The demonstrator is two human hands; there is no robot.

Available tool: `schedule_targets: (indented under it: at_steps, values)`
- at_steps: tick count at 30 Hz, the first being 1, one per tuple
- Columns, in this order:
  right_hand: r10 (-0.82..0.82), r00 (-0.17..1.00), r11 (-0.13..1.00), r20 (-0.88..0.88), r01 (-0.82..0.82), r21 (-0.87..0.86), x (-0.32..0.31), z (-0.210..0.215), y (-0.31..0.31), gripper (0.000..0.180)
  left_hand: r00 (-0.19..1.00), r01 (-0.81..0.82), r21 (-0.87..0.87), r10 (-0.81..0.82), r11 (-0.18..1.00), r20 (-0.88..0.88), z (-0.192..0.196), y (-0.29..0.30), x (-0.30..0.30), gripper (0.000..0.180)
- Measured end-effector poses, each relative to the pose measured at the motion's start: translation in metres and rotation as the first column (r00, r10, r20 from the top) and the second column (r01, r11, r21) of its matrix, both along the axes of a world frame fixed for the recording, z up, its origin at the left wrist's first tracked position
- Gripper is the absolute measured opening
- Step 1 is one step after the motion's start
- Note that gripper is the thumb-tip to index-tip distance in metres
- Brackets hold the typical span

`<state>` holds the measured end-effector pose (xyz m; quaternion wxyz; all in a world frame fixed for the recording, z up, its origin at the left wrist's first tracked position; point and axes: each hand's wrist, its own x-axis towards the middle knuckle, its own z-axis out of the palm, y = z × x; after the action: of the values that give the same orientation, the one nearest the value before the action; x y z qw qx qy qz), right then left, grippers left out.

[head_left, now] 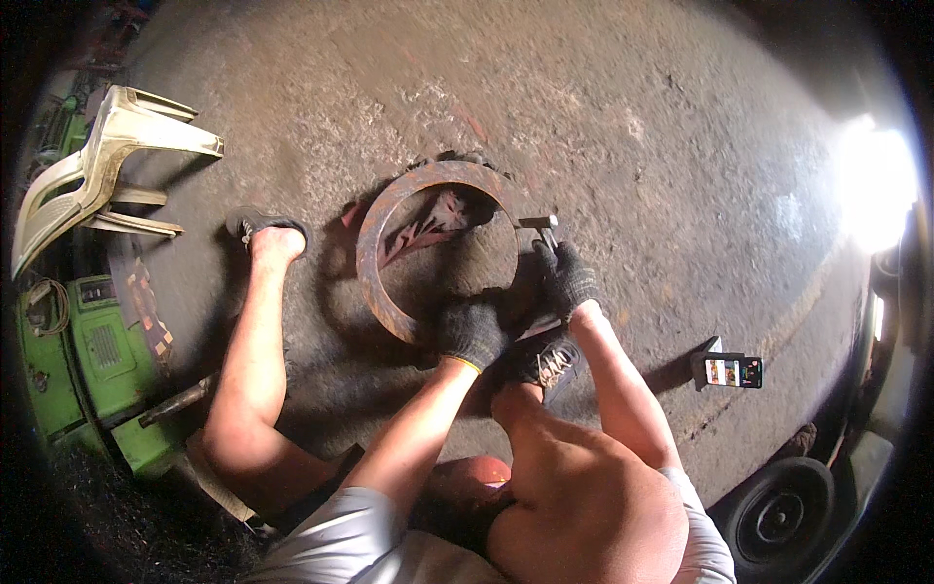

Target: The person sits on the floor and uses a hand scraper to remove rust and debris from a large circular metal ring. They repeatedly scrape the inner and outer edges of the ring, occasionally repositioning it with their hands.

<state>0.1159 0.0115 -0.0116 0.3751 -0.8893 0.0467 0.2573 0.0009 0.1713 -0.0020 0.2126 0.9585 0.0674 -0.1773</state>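
Observation:
A large rusty metal ring (389, 216) is in front of me, low over the floor. My left hand (472, 334), in a dark knitted glove, grips the ring's near edge; its fingertips are partly hidden in shadow. Just right of the ring, my gloved right hand (567, 279) is closed round the handle of a hammer. The hammer's metal head (538, 223) lies close to the ring's right side. Through the ring's opening shows a crumpled dark reddish cloth (428, 226); what lies under the ring is mostly in shadow.
A dirty white plastic chair (107, 161) lies at the far left, above green machinery (102, 341). On the right a phone (735, 372) leans on a small stand. A vehicle wheel (778, 521) is at the lower right. My shoes flank the ring.

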Motion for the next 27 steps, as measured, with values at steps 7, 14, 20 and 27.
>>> schedule_targets:
  at_steps: [7, 14, 20, 27]
  values:
    - [0.111, 0.994, 0.978, 0.008, -0.108, -0.177, 0.006, 0.010, 0.006, 0.054, 0.999, 0.000, 0.002, 0.000, 1.000, 0.048, 0.010, -0.003, 0.000, 0.039]
    - [0.122, 0.992, 0.977, 0.019, -0.116, -0.178, 0.010, 0.015, 0.013, 0.056, 1.000, -0.017, 0.007, 0.017, 1.000, -0.003, 0.010, -0.005, 0.003, 0.038]
    - [0.066, 0.997, 0.978, -0.033, -0.071, -0.197, 0.006, 0.004, 0.011, 0.055, 1.000, -0.028, 0.024, 0.028, 0.999, -0.002, 0.005, -0.001, -0.001, 0.037]
    - [0.021, 1.000, 0.979, -0.023, -0.026, -0.203, 0.007, -0.005, 0.011, 0.058, 0.998, -0.025, 0.038, 0.023, 0.999, 0.055, 0.002, -0.003, -0.004, 0.042]
